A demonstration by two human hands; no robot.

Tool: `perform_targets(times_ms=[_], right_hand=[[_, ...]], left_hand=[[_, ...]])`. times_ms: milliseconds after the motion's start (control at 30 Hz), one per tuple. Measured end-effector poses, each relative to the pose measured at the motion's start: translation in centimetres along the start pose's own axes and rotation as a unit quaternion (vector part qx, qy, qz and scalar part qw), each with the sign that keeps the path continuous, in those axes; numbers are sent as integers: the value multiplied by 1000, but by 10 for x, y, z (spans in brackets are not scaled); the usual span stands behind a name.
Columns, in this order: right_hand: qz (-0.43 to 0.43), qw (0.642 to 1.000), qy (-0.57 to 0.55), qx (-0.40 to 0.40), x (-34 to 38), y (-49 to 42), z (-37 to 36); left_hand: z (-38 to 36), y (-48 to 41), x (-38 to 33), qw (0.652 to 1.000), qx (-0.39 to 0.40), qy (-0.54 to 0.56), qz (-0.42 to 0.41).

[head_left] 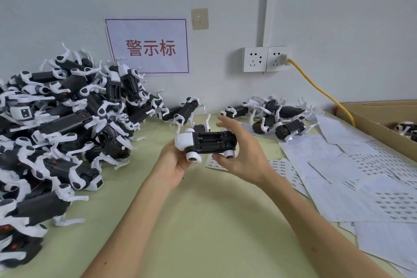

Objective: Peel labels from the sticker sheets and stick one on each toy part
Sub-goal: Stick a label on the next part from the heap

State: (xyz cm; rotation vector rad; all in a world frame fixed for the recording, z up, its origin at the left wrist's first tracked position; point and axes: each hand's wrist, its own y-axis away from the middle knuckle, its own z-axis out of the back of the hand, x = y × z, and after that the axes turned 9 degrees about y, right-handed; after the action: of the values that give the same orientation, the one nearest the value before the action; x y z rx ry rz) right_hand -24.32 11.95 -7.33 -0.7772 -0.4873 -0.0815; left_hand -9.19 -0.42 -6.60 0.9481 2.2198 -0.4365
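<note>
Centre of frame, black-and-white toy part [206, 142] held belly-up above green table [203, 221], left hand [173, 160] gripping its white end, right hand [243, 153] cupped around the other end, fingers spread, sticker sheets [361, 176] at right, toy pile [63, 124] at left.

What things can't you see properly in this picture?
Head view only:
- Print on the sticker sheets: too small to read.
- Any label on the toy part: hidden or too small.
- Cardboard box contents: cut off by the right edge.
- Toy pile: runs past the left edge.
- Right hand fingers: blurred.

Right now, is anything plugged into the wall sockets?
Yes, a yellow cable is plugged into the right-hand wall socket, while the left socket beside it holds nothing.
</note>
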Motion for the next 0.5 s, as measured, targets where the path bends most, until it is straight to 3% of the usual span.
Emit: perform_targets(times_ms=[133, 333, 500], right_hand=[[2, 999, 21, -27, -1, 0, -2], [-66, 995, 15, -75, -6, -3, 2], [-95, 991, -5, -97, -7, -3, 1]], left_hand=[[3, 0, 3, 984, -21, -176, -19], [2, 2, 8, 980, -20, -198, 12], [2, 8, 11, 946, 97, -300, 77]])
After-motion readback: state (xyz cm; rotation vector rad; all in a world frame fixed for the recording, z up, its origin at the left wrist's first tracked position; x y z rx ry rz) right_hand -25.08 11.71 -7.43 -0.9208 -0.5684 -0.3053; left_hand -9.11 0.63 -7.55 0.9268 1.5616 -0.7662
